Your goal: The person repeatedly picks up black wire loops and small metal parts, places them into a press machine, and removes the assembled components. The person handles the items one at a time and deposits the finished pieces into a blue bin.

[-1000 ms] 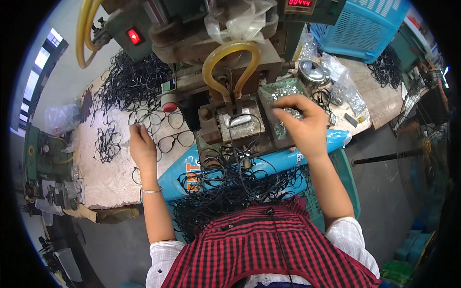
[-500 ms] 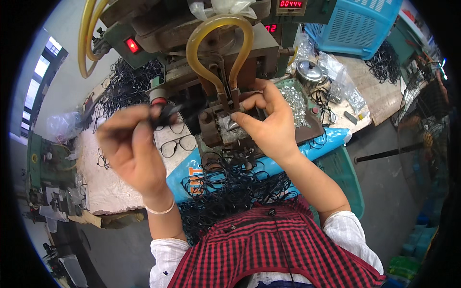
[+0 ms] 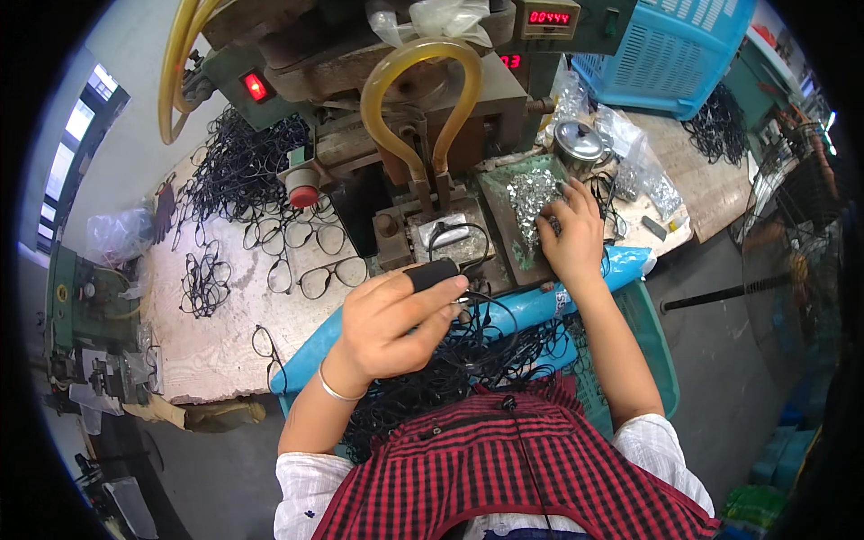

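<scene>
My left hand is closed on a black eyeglass frame, held just in front of the press. A black sleeve covers one finger of that hand. Behind the frame lies the press's metal fixture, with a shiny silver block on it. My right hand reaches over a green metal tray of small silver pieces. Its fingers are bent down at the pile, thumb and forefinger close together; any piece between them is too small to make out.
A yellow hose loops down before the press. Tangled black eyeglass frames lie at the left, with more on a blue plastic sheet by my lap. A lidded metal pot, blue crate and green basket stand right.
My right hand has left the fixture and moved right to the tray. My left hand has come right and down, bringing the eyeglass frame before the fixture.
</scene>
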`<state>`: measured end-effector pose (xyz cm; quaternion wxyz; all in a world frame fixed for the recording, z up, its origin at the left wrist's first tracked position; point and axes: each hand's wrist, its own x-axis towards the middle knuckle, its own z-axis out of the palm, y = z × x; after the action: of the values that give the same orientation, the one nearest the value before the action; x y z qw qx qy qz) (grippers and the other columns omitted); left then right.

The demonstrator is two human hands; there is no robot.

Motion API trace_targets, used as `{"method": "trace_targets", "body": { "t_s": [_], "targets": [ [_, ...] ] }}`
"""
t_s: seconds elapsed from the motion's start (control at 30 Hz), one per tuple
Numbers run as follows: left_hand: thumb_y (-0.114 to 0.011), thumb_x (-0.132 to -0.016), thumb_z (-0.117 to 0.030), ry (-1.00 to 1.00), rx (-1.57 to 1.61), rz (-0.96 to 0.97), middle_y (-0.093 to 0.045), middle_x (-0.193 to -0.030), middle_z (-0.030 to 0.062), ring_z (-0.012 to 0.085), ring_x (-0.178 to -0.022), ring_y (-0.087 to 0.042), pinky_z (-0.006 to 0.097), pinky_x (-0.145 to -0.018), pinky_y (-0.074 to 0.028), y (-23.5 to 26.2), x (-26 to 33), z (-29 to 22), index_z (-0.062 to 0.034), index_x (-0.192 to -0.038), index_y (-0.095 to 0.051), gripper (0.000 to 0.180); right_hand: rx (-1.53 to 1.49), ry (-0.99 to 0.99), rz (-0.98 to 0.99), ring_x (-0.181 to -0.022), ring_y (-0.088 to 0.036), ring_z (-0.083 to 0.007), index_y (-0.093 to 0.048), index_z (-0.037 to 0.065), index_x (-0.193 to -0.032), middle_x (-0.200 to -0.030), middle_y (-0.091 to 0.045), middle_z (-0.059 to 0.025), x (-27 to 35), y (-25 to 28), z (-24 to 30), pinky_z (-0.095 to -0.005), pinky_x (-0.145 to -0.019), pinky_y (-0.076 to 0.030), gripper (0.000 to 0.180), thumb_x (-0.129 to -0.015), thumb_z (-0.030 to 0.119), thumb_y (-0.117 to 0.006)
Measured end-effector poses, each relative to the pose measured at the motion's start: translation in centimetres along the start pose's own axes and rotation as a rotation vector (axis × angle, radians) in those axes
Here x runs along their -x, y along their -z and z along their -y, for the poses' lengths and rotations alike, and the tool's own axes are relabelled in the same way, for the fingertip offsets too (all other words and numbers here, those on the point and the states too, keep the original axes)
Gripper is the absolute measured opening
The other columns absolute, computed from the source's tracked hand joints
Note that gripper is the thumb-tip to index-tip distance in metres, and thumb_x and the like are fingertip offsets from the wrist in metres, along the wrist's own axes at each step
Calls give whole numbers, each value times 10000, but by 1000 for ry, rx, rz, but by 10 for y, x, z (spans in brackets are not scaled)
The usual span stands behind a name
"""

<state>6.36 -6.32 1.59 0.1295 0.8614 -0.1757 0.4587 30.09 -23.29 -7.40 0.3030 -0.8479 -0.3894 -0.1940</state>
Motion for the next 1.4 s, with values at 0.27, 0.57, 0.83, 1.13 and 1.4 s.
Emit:
{"method": "trace_targets", "body": {
  "t_s": [0.27,0.57,0.83,1.13,1.4],
  "targets": [
    [-780,-734,-7,-93,-11,89,-769,-1051,116,231,-709,-690,363,-668,-621,0,-5,3,-69,-921,-635,245,-163,-29,-82,-1116,-637,-371,-722,31,-896,-1114,-702,-171,-6,-6,-5,-446,-980,-493,103,-832,108,-746],
    [-769,-783,-16,157,-201,82,-737,-1182,100,287,-946,-708,490,-929,-587,15,35,-22,-33,-1013,-684,247,-176,14,-192,-873,-682,-306,-751,43,-912,-912,-730,-114,-11,-4,2,-392,-783,-531,88,-833,74,-774],
    [-615,-791,79,703,-839,325,-625,-1387,134,393,-1177,-577,433,-1000,-485,104,143,122,-109,-982,-753,302,-300,-53,-144,-866,-677,-307,-763,50,-964,-911,-727,-120,-19,-4,13,-384,-790,-527,101,-866,75,-757],
    [-709,-896,-44,845,-619,-42,-716,-1244,117,297,-1045,-672,364,-914,-530,117,212,135,-37,-1108,-719,212,-569,-244,4,-931,-686,-268,-772,43,-949,-940,-742,-101,1,37,28,-364,-846,-524,131,-820,36,-753],
    [-645,-1029,-116,1109,68,-682,-620,-919,41,96,-785,-608,237,-738,-519,48,165,101,-22,-1043,-528,151,-836,-101,80,-890,-675,-240,-716,32,-972,-866,-688,-90,-39,29,113,-351,-828,-526,209,-776,98,-748]
  ]
}}
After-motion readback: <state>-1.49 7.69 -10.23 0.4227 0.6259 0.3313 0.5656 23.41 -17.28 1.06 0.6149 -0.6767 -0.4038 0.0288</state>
